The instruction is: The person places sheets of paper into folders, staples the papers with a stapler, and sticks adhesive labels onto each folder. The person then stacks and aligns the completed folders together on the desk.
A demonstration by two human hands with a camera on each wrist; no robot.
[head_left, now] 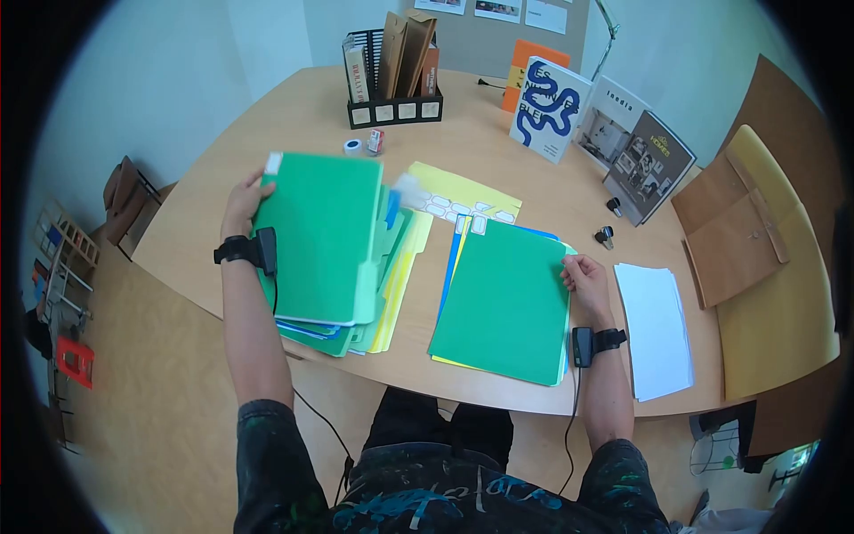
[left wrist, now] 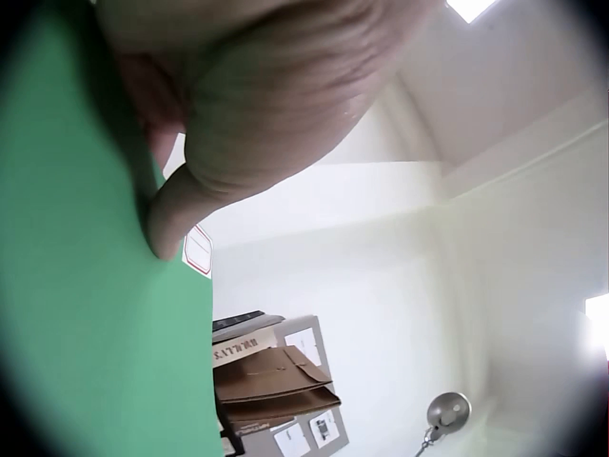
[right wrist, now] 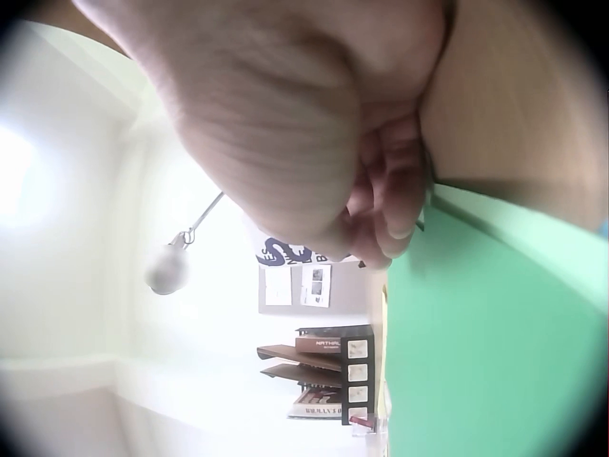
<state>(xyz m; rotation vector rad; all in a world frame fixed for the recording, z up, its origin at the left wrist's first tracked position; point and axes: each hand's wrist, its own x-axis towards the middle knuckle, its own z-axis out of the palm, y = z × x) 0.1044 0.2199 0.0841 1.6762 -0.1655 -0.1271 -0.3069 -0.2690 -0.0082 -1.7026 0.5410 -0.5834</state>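
Observation:
In the head view my left hand (head_left: 242, 203) grips a green tabbed folder (head_left: 320, 231) by its left edge, thumb on top. A white label (head_left: 274, 163) sits at that folder's upper left corner. Beneath it lies a fanned pile of yellow (head_left: 400, 298), green and blue folders. My right hand (head_left: 584, 280) has curled fingers (right wrist: 404, 205) at the right edge of another green folder (head_left: 503, 303); I cannot tell whether they pinch it. That folder tops a second pile, with blue and yellow edges showing and a white label (head_left: 479, 225) at its top left.
Behind the piles lies a yellow sheet (head_left: 498, 200) with white labels. Farther back are a tape roll (head_left: 353, 146) and a black file rack (head_left: 396, 112). White papers (head_left: 654, 329), black binder clips (head_left: 605, 237), upright books (head_left: 549, 107) and a brown envelope (head_left: 734, 231) are at the right.

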